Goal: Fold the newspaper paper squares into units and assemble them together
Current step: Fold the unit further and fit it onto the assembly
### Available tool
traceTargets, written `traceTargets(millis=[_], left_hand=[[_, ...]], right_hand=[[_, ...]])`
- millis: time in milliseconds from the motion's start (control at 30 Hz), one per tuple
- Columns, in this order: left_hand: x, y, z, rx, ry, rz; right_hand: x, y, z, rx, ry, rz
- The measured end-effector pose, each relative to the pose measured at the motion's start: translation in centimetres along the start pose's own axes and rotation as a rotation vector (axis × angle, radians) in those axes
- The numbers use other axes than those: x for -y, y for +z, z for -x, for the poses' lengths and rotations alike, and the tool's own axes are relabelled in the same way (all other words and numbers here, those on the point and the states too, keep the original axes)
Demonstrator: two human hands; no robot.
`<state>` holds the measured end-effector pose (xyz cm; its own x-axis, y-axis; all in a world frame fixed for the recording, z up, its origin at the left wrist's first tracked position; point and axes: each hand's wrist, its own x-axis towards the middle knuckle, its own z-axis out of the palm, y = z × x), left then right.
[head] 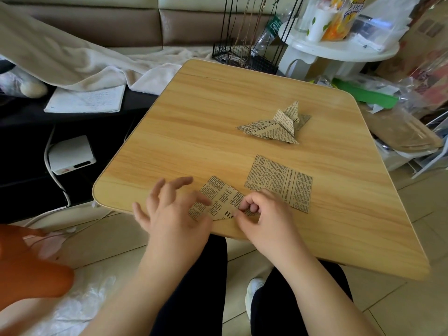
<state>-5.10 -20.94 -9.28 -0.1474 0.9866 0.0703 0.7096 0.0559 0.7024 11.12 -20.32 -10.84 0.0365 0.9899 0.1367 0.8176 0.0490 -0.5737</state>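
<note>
Down near the front edge of the light wooden bench [218, 98] lies a tan newspaper-print paper square [219, 200], partly folded, with small black writing all over it. The right hand [264, 214] pinches its right side with curled fingers. The left hand [169, 212] rests on its left side, fingers spread. Just beside it lies a flat newspaper-print paper sheet [281, 181]. Farther back sit folded newspaper-print paper units [274, 124], pointy like wings.

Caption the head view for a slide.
Both hands fold a newspaper square beside finished units.
</note>
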Motion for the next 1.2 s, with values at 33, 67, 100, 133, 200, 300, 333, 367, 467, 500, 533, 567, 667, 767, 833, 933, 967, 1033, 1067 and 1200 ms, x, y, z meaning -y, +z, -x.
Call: traceTargets(millis=[33,67,100,133,200,300,333,367,467,500,533,567,667,767,833,933,967,1033,1067,1200], left_hand=[[-0.4,0.5,0.1,0.016,0.028,-0.024],[-0.6,0.9,0.1,0.034,0.042,-0.054],[-0.8,1.3,0.0,0.054,0.043,-0.086],[-0.9,1.5,-0.1,0.074,0.035,-0.114],[-0.6,1.7,-0.3,0.104,0.004,-0.137],[-0.2,1.1,-0.6,0.153,-0.024,-0.125],[-0.1,0.8,-0.7,0.166,-0.027,-0.116],[0.0,0.5,-0.8,0.176,-0.028,-0.11],[0.4,-0.4,-1.0,0.196,-0.028,-0.088],[0.6,-0.6,-1.1,0.203,-0.027,-0.078],[0.7,-0.8,-1.1,0.213,-0.022,-0.07],[0.8,-1.0,-1.2,0.223,-0.015,-0.066],[0.9,-1.1,-1.4,0.245,-0.004,-0.067],[0.9,-1.1,-1.4,0.247,-0.007,-0.057],[0.9,-1.2,-1.3,0.254,-0.013,-0.054],[1.0,-1.1,-1.4,0.255,-0.017,-0.06],[1.0,-1.1,-1.4,0.255,-0.022,-0.063],[0.9,-1.0,-1.4,0.249,-0.036,-0.061],[0.8,-1.0,-1.3,0.247,-0.044,-0.056],[0.6,-0.5,-0.9,0.185,-0.06,-0.052]], right_hand=[[0.2,0.0,0.0,-0.006,0.005,-0.002],[0.4,0.1,0.0,-0.005,0.015,-0.006],[0.6,0.1,0.1,-0.006,0.023,-0.009],[0.8,0.1,0.2,-0.011,0.031,-0.01],[1.1,0.0,0.3,-0.012,0.048,-0.006],[1.2,-0.5,0.0,0.06,0.125,0.017],[1.2,-0.6,-0.1,0.082,0.149,0.028],[1.1,-0.8,-0.2,0.092,0.17,0.038],[0.3,-1.6,-0.2,0.087,0.235,0.04],[-0.1,-2.0,-0.2,0.086,0.255,0.039],[-0.5,-2.4,-0.3,0.083,0.275,0.039],[-1.1,-2.8,-0.3,0.078,0.292,0.035],[-2.5,-3.8,-0.4,0.055,0.337,-0.004],[-3.3,-4.1,-0.5,0.064,0.35,-0.045],[-3.6,-4.2,-0.5,0.07,0.346,-0.06],[-3.6,-4.6,-0.6,0.09,0.33,-0.059],[-3.4,-4.8,-0.6,0.102,0.33,-0.066],[-2.9,-4.9,-0.5,0.093,0.314,-0.045],[-2.7,-4.8,-0.2,0.056,0.281,-0.014],[-0.4,-2.9,2.4,-0.09,-0.042,0.038]])
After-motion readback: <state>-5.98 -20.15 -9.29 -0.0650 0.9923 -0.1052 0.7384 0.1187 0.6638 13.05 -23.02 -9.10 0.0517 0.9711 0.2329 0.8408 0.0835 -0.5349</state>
